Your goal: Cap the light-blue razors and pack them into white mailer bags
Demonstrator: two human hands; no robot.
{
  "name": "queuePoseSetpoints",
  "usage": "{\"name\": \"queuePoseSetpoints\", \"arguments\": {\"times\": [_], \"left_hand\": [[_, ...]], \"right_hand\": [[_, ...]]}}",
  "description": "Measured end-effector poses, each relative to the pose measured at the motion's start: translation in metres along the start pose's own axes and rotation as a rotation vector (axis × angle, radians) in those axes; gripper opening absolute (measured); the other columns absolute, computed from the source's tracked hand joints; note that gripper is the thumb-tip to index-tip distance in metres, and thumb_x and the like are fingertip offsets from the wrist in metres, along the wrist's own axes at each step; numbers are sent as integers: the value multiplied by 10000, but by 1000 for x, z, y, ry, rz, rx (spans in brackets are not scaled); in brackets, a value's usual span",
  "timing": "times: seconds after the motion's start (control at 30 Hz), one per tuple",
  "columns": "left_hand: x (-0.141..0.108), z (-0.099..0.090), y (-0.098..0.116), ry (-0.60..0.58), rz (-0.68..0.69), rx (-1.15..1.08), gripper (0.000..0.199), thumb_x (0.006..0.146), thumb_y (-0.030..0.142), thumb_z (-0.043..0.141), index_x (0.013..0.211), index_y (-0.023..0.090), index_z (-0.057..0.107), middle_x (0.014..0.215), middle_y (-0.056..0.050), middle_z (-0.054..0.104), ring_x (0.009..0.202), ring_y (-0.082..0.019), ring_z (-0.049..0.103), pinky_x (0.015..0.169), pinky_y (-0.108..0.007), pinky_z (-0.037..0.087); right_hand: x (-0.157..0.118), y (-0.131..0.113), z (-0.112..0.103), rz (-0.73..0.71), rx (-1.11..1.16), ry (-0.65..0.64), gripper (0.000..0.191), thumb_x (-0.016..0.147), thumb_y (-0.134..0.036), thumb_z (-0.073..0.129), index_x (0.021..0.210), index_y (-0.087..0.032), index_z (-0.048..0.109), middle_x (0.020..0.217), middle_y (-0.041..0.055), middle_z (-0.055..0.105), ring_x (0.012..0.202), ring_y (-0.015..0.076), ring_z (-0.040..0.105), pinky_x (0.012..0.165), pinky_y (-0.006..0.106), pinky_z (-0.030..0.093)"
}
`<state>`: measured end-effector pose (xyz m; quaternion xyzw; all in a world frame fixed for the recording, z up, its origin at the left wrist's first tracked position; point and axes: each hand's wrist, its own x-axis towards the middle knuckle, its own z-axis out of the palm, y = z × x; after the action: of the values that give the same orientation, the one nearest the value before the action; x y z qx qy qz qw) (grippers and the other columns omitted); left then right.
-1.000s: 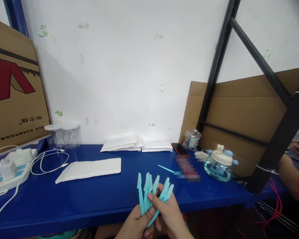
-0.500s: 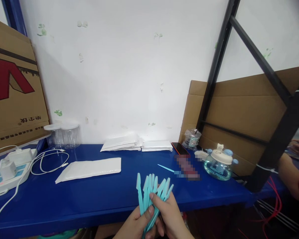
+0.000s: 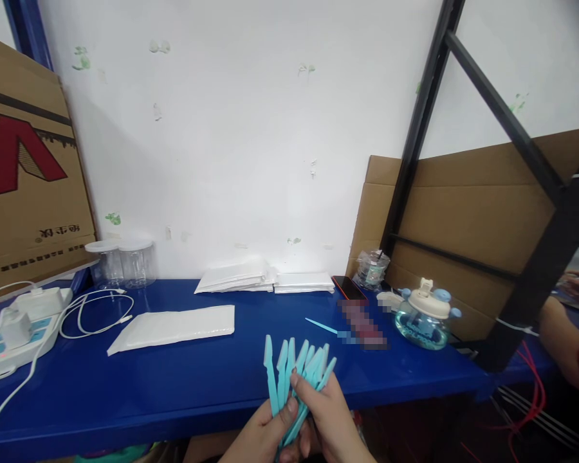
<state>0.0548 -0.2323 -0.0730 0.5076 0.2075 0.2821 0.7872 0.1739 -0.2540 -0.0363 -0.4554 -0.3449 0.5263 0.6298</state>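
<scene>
Several light-blue eyebrow razors (image 3: 284,372) are fanned out above the front edge of the table, their capped heads pointing up and away. My left hand (image 3: 266,429) is closed round the lower handles, thumb across the front. From the other side my right hand (image 3: 327,406) grips the same bunch, its thumb pressed on the razors just below their heads. The handle ends are mostly hidden by my fingers. One more slim light-blue stick (image 3: 321,325), partly blurred out, lies on the blue table (image 3: 174,379) beyond my hands.
A white padded mailer (image 3: 174,328) lies left of centre, with white stacked packets (image 3: 236,278) by the wall. Cables and a power strip (image 3: 24,341) occupy the left. A phone (image 3: 350,289) and a water bottle (image 3: 422,318) are at right; another person's arm (image 3: 562,341) shows beyond the frame.
The razor heads between my hands have shifted, with some on the right side now spread differently. Both hands stay in nearly the same place, and the table is unchanged.
</scene>
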Motion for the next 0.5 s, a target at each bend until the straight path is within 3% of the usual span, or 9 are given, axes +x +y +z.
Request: {"name": "queuePoseSetpoints", "arguments": {"times": [0.07, 0.13, 0.2, 0.27, 0.37, 0.43, 0.5], "left_hand": [[-2, -3, 7, -65, -13, 59, 454, 818, 605, 472, 784, 153, 507, 584, 51, 423, 441, -34, 295, 460, -198, 241], [-3, -7, 15, -143, 2, 184, 412, 788, 562, 559, 710, 163, 499, 576, 52, 412, 489, -51, 360, 506, -206, 293], [-3, -12, 22, -170, 47, 310, 367, 717, 481, 681, 656, 175, 487, 574, 47, 427, 565, -87, 446, 571, -231, 357], [-3, -17, 27, -145, 72, 392, 326, 667, 417, 737, 677, 188, 506, 593, 35, 468, 632, -129, 508, 601, -258, 398], [-6, -25, 37, -95, 56, 482, 379, 635, 398, 759, 905, 200, 580, 773, -19, 578, 705, -170, 558, 603, -281, 438], [-11, -34, 54, -60, 44, 536, 678, 552, 366, 810, 1150, 232, 519, 976, -53, 580, 768, -187, 573, 625, -288, 462], [-16, -51, 84, -8, 70, 692, 931, 466, 312, 845, 1293, 270, 418, 1100, -60, 541, 862, -203, 563, 712, -307, 474]], "right_hand": [[-3, -7, -2, -46, -23, -101, 468, 618, -417, 770, 973, -180, 576, 862, 66, 652, 755, 208, 622, 663, 314, 495], [-7, -14, -2, -89, -39, -330, 433, 603, -357, 787, 946, -178, 595, 967, 87, 647, 912, 234, 598, 813, 350, 452], [-10, -17, 1, -98, 7, -573, 364, 611, -346, 778, 877, -168, 604, 861, 69, 662, 896, 232, 610, 914, 388, 382], [-10, -18, 6, -73, 86, -687, 300, 664, -381, 738, 810, -165, 589, 584, -6, 597, 685, 187, 629, 906, 410, 375], [1, -24, 9, -65, 188, -579, 252, 757, -400, 664, 822, -185, 549, 398, -116, 346, 375, 70, 404, 623, 298, 447], [17, -36, 3, -131, 237, -394, 211, 799, -373, 631, 873, -204, 528, 419, -135, 253, 350, 40, 232, 446, 199, 352], [39, -48, -8, -278, 187, -203, 203, 805, -350, 631, 900, -207, 523, 444, -130, 255, 360, 39, 198, 391, 175, 290]]}}
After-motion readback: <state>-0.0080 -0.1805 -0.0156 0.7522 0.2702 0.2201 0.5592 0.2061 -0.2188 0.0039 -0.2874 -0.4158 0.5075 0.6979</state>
